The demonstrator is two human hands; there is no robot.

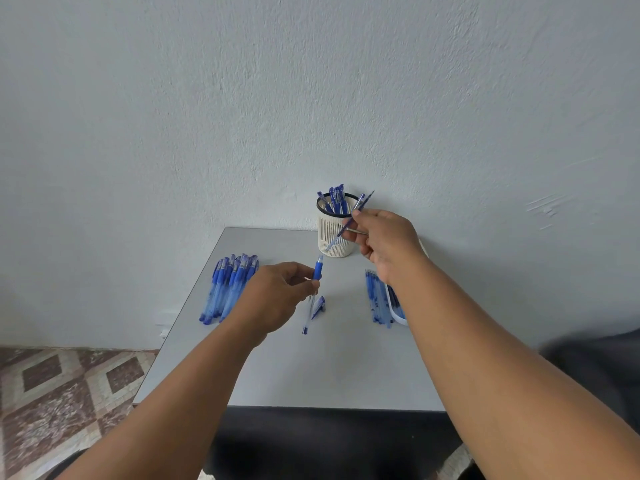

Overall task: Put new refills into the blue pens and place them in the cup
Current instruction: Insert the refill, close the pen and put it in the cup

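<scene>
My left hand [277, 296] pinches a blue pen barrel [313, 292] near its blue grip, held roughly upright above the grey table [311, 368]. A blue pen cap [318, 307] lies on the table just right of it. My right hand [384, 242] is raised in front of the cup and pinches a thin refill [349, 221] that slants up to the right. The white lattice cup [334, 233] stands at the table's back edge by the wall, with several blue pens in it.
A pile of several blue pens [228, 289] lies at the table's left. A row of refills [377, 299] lies at the right beside a white tray [398, 315], partly hidden by my right forearm. Patterned floor tiles [69, 393] show to the left.
</scene>
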